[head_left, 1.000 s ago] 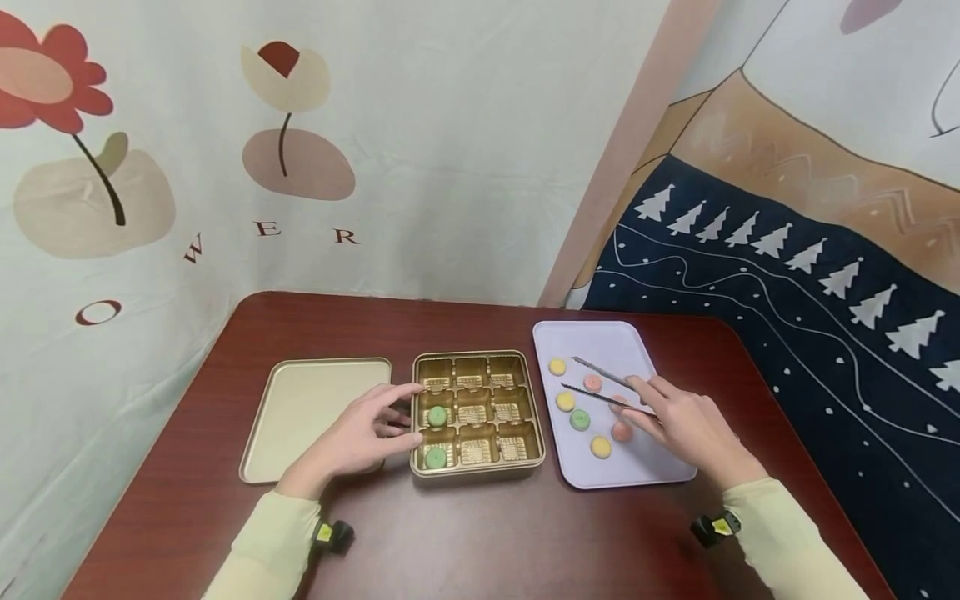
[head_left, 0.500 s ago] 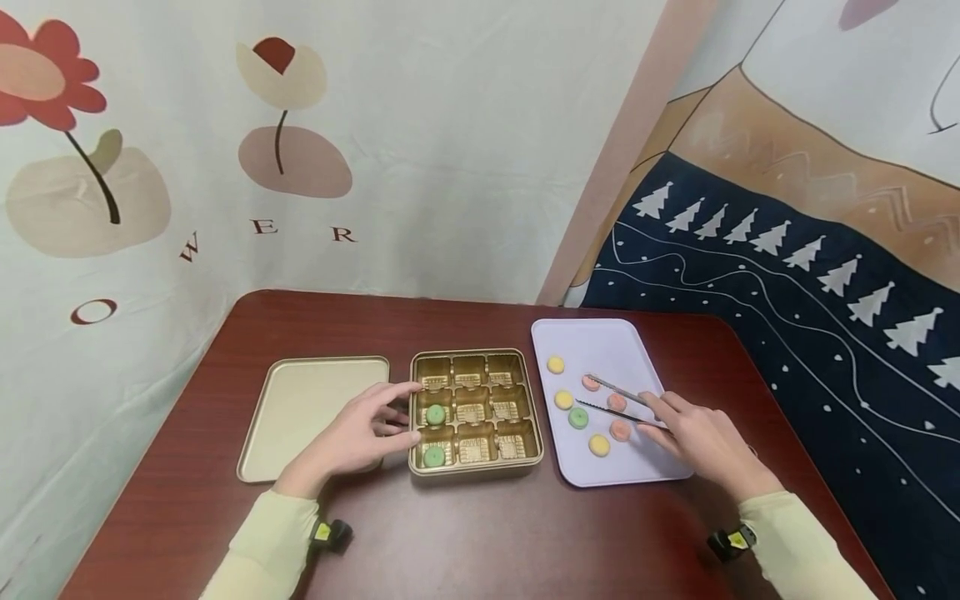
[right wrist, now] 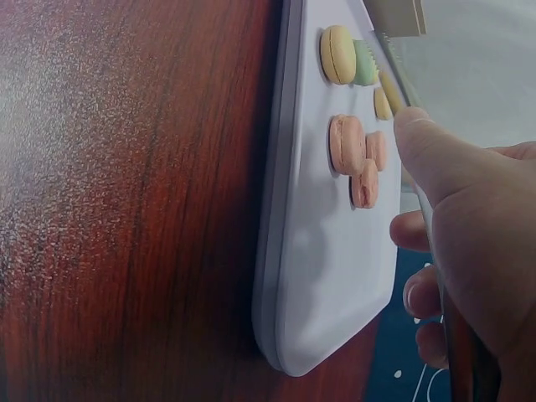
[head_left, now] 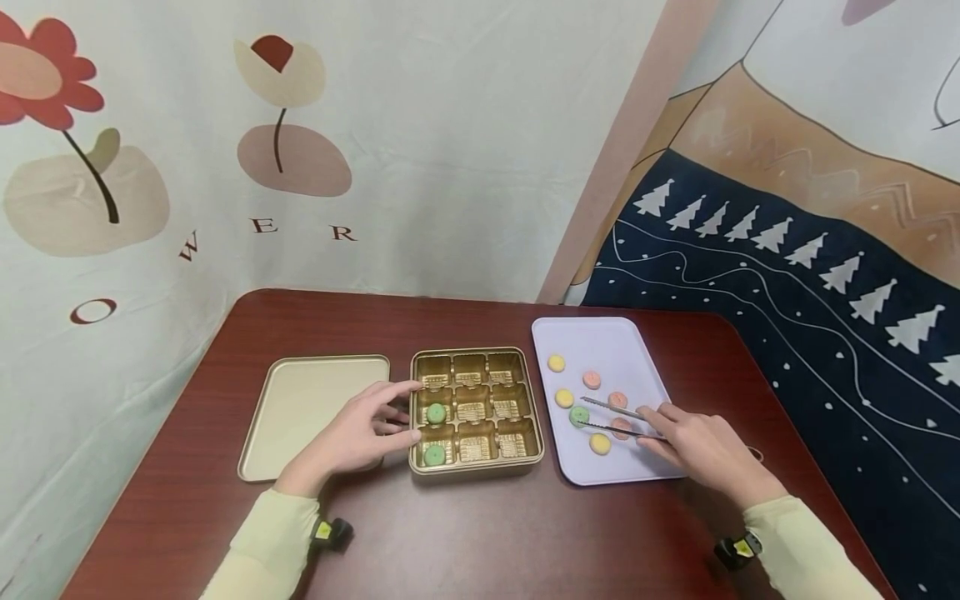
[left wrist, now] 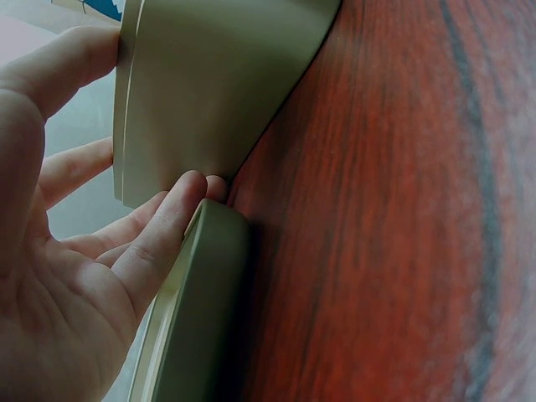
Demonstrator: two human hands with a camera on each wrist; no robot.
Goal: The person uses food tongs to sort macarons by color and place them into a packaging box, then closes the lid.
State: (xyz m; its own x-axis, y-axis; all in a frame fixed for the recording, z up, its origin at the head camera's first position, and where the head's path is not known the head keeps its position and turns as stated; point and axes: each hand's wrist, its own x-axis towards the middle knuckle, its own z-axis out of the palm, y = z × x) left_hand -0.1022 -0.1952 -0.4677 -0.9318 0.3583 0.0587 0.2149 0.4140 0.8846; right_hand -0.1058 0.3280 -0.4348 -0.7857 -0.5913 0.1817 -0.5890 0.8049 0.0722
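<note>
Pale yellow-green long sleeves (head_left: 273, 533); small black wrist cameras with yellow markings (head_left: 330, 532) strapped at both cuffs.

A dark red wooden bench (head_left: 465, 533) with rounded corners fills the foreground. Behind it hangs a pale cloth (head_left: 420, 150) printed with flowers and letters — and to the right, a hanging (head_left: 787, 250) with white trees on navy under a tan band. Light is soft and even.

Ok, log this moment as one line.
right hand: tongs around green macaron | left hand: steadies gold box
</note>
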